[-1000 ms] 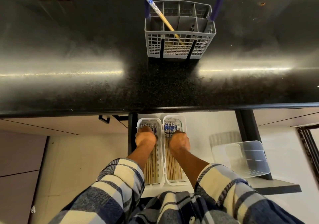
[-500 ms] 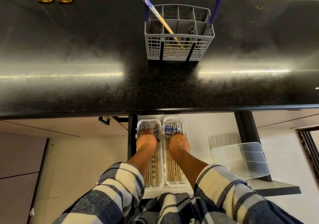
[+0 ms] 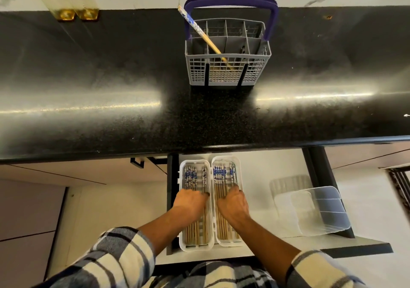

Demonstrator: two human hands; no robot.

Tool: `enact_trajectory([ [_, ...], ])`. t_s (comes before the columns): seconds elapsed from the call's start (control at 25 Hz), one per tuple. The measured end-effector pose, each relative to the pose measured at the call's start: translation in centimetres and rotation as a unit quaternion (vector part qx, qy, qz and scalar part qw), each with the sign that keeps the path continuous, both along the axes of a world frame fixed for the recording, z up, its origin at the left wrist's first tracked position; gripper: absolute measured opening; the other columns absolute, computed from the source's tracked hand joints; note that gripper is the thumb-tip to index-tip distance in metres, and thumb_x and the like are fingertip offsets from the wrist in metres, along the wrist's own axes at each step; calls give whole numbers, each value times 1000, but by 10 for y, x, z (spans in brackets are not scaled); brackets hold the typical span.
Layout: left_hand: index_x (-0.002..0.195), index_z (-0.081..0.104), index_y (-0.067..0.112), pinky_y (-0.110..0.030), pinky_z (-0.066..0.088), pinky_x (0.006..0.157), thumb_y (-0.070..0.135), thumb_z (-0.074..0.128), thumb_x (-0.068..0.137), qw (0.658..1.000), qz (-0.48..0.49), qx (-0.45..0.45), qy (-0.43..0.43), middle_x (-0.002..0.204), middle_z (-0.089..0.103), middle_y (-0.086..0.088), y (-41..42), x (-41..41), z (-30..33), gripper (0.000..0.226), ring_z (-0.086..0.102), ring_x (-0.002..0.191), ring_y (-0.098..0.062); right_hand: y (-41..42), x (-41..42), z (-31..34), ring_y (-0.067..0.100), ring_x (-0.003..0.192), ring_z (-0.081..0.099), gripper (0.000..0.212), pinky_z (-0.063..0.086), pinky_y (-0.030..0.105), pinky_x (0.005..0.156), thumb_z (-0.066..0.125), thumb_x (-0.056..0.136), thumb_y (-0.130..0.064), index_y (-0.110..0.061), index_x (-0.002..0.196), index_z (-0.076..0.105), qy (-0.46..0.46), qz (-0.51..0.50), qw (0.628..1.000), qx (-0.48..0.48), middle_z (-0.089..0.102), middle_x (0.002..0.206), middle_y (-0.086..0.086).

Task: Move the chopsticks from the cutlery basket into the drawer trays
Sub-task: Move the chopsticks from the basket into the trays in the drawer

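Note:
A grey cutlery basket (image 3: 228, 75) with a purple handle stands on the black counter, and one blue-patterned chopstick (image 3: 200, 31) leans out of it to the left. Below, in the open drawer, two white trays lie side by side. The left tray (image 3: 180, 199) and the right tray (image 3: 240, 177) each hold several chopsticks (image 3: 219, 177). My left hand (image 3: 190, 203) rests palm down on the chopsticks in the left tray. Over the right tray's chopsticks my right hand (image 3: 233, 203) lies the same way, fingers curled.
A clear plastic container (image 3: 315, 212) lies tilted in the right half of the white drawer (image 3: 266, 170). The black countertop (image 3: 111, 77) overhangs the drawer's far end. Two brass fittings (image 3: 76, 14) sit at the counter's back left.
Both hands have slid back toward me along the trays, so more of the patterned chopstick ends shows. The basket and its chopstick have not moved.

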State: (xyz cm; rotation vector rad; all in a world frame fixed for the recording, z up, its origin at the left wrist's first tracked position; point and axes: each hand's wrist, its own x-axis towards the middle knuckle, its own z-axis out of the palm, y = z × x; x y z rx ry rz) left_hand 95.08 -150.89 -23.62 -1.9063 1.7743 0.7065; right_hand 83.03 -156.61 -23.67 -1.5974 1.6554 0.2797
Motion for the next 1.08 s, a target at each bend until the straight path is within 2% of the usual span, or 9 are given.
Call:
enact_trajectory([
  [0.08,121,58,20,-39,52,85,16,51,95,998,-46,24,-22,109,70,-6,0,4,-1,27,68,99,-27,2,1,0,28,94,64,43,60,42,82,62,85,-19,-2,121,46,-2,-14,1000,11,60,108,13],
  [0.28,117,64,21,-39,52,88,18,55,94,995,-72,54,-40,111,70,-5,-1,1,-10,25,68,102,-26,4,4,2,28,100,61,49,57,42,87,63,85,-26,-5,124,42,4,-28,999,31,58,114,13],
  [0.64,110,69,19,-39,52,89,19,54,95,997,-42,48,-43,106,72,-5,7,5,-19,22,68,100,-25,14,1,-6,27,108,57,51,53,38,94,60,88,-25,-5,130,39,7,-2,999,38,55,120,12],
  [1.08,112,68,21,-39,52,91,19,55,95,996,-29,62,-51,107,72,-3,7,3,-16,22,68,101,-23,12,-2,2,25,102,58,47,55,39,91,62,86,-23,-6,127,45,3,9,999,41,57,114,8],
])
